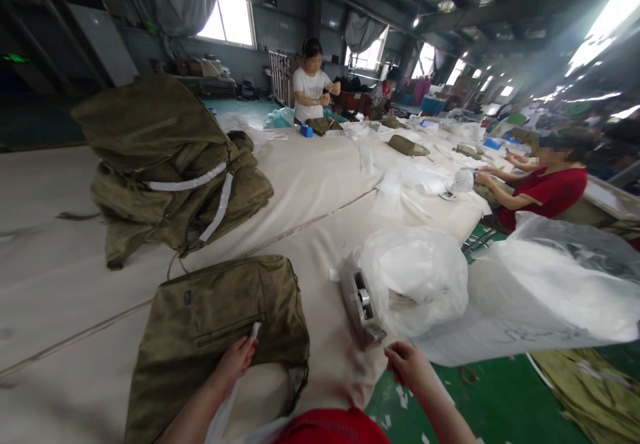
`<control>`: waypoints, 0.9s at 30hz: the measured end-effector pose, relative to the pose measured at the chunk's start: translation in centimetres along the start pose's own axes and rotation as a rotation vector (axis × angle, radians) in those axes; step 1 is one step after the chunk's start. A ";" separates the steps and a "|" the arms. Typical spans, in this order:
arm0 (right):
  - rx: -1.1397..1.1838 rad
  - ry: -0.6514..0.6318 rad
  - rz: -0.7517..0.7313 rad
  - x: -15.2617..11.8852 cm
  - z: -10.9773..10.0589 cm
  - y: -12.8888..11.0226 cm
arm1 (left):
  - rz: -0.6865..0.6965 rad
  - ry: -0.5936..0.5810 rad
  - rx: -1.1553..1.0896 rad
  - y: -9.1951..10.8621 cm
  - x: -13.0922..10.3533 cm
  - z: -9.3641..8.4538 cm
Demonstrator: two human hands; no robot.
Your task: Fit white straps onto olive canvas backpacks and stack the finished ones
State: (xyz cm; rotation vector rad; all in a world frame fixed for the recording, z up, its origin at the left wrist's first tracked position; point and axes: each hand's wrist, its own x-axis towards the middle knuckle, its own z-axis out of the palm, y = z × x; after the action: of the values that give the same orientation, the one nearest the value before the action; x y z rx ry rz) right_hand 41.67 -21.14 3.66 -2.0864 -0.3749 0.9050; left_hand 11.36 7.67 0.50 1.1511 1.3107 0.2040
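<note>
My left hand is closed on a white strip over an olive-green bag lying on the pale-covered table. The strip's tip sticks up beside the bag's slanted zipper pocket, and white material hangs below the hand. My right hand, its fingers pinched together, is just below the near end of a grey tape dispenser. Whatever those fingers may hold is too small to make out.
A pile of olive bags stands at the back left. Clear plastic bags lie right of the dispenser. A person in red sits at the right edge; a person in white stands at the far side. Olive fabric is lower right.
</note>
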 end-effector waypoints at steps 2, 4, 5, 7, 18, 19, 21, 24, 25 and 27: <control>-0.008 0.013 0.031 0.2 0.4 0.9 | 0.062 -0.054 -0.003 -0.1 0.2 -0.2; -0.112 0.041 0.030 0.5 0.1 1.8 | 0.090 -0.078 0.019 -0.2 0.4 -0.2; -0.213 0.059 0.023 0.6 -0.4 2.2 | 0.091 -0.075 0.026 -0.2 0.4 -0.2; -0.436 0.094 -0.003 0.5 -1.9 2.7 | 0.084 -0.064 0.016 -0.3 0.4 -0.1; -0.154 -0.409 -0.384 2.0 9.3 -12.5 | 0.039 -0.005 -0.014 -1.1 -0.2 0.3; -0.158 -0.478 -0.391 2.0 12.2 -13.4 | 0.044 -0.007 -0.005 -1.1 -0.2 0.3; -0.150 -0.600 -0.391 2.0 17.4 -14.6 | 0.083 -0.005 0.057 -1.2 0.0 0.2; -0.114 -0.762 -0.365 2.3 23.3 -15.0 | 0.156 0.014 0.171 -1.1 0.2 -0.2; -0.119 -0.799 -0.352 2.6 24.7 -14.9 | 0.172 0.021 0.192 -1.1 0.3 -0.3; -0.190 -0.810 -0.334 3.2 26.5 -14.6 | 0.184 0.032 0.197 -1.2 0.5 -0.5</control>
State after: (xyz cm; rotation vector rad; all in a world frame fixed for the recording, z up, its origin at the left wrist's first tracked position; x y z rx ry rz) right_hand 25.63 4.64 2.58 -1.6493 -1.2261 1.5151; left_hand 10.55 7.74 -0.60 1.4435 1.2737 0.2322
